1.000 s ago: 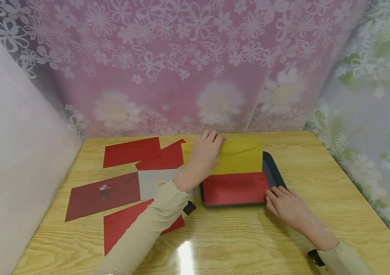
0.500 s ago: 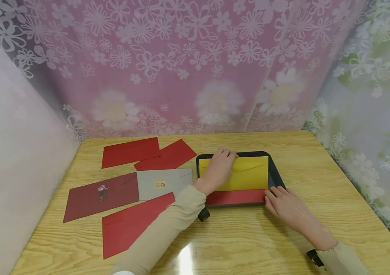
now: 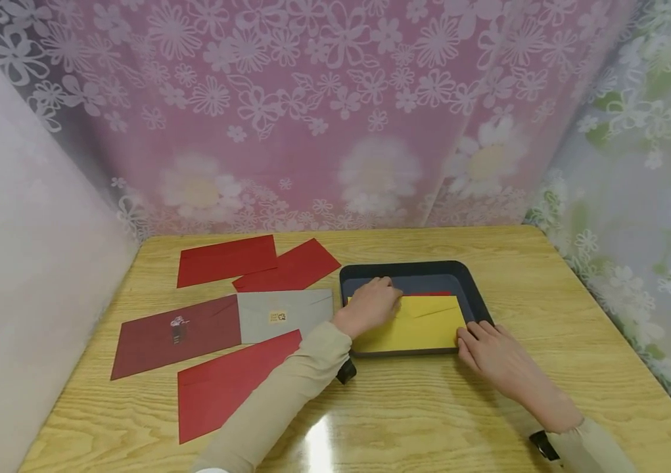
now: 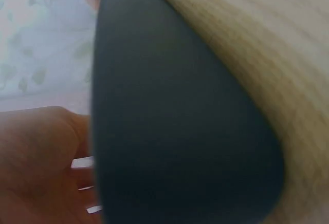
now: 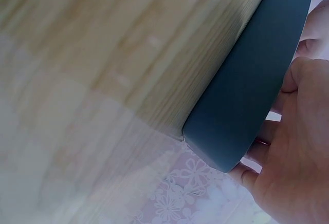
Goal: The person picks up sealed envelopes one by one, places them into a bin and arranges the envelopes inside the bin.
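Observation:
A yellow envelope point(image 3: 424, 325) lies in the front part of a dark, shallow tray point(image 3: 406, 269). My left hand point(image 3: 370, 305) holds it near its upper edge, fingertips over that edge. A thin strip of a red envelope point(image 3: 438, 293) shows behind the yellow one, the rest covered. My right hand point(image 3: 491, 355) grips the tray's right front corner, its fingers over the rim. In the left wrist view the tray's outer wall point(image 4: 169, 100) hides the left fingertips. The right wrist view has the right hand point(image 5: 295, 147) at the tray's wall point(image 5: 247, 85).
Left of the tray, several envelopes lie on the wooden table point(image 3: 406, 414): a red one point(image 3: 225, 261), a second red one point(image 3: 288, 268), a maroon one point(image 3: 175, 338), a grey one point(image 3: 288, 315) and a front red one point(image 3: 234, 387). A flowered curtain point(image 3: 335, 118) hangs behind.
My left hand has brought the yellow envelope from above the tray's back down and toward its front, over the red envelope. My right hand has stayed at the tray's corner.

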A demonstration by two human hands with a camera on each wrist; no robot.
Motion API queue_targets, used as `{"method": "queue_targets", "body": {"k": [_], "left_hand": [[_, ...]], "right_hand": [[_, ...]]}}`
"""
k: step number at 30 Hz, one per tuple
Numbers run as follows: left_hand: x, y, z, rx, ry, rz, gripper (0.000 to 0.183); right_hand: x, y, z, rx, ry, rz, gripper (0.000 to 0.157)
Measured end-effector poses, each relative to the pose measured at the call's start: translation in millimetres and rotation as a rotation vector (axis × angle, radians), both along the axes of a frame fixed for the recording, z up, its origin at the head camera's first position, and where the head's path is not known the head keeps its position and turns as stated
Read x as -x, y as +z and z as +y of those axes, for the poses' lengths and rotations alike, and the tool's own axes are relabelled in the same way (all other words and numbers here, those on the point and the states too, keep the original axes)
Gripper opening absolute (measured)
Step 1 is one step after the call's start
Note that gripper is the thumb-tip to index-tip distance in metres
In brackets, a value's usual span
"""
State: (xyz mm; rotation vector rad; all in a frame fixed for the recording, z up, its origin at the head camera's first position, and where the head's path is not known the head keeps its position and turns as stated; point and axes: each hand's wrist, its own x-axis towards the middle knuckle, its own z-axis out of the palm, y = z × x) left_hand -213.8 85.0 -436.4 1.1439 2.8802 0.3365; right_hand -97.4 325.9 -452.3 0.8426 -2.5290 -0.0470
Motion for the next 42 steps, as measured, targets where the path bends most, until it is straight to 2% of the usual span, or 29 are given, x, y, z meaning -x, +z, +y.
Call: {"method": "queue_targets", "body": {"k": [2, 4, 7, 12, 16, 20, 24, 30, 36, 42], "left_hand": [[-0.7, 4.1, -4.8, -0.020, 0.009, 0.019, 0.026], [-1.5, 9.7, -10.0, -0.057, 0.027, 0.072, 0.025], [-3.9, 22.1, -19.0, -0.120, 0.064, 0.199, 0.023], [-9.9, 45.0, -41.6, -0.196, 0.120, 0.394, 0.017], [-13.6, 58.1, -68.6, -0.236, 0.160, 0.473, 0.014], [-17.4, 63.1, -102.9, -0.283, 0.216, 0.491, 0.011], [-23.6, 60.5, -139.8, -0.307, 0.273, 0.492, 0.010], [-36.6, 46.6, -187.7, -0.300, 0.309, 0.460, 0.008], [-55.9, 28.5, -218.4, -0.225, 0.362, 0.413, 0.008], [-73.1, 13.6, -239.1, -0.126, 0.377, 0.368, 0.009]], "right_hand": [[0.4, -1.0, 1.0, -0.004, 0.000, -0.002, 0.033], [0.4, -1.3, 1.7, -0.005, 0.001, -0.003, 0.034], [0.5, -1.7, 2.2, -0.005, -0.002, -0.010, 0.032], [-0.9, 0.8, 0.5, -0.012, -0.022, -0.028, 0.020], [-2.4, 1.8, -0.6, -0.019, -0.027, -0.033, 0.018], [-2.2, 1.8, -1.7, -0.021, -0.024, -0.030, 0.018], [-2.2, 2.1, -2.6, -0.022, -0.029, -0.043, 0.019], [-1.7, 1.7, -1.8, -0.027, -0.045, -0.060, 0.019], [-2.0, 1.1, -2.5, -0.024, -0.032, -0.042, 0.018], [-1.6, 1.5, -2.4, -0.027, -0.032, -0.045, 0.019]]}}
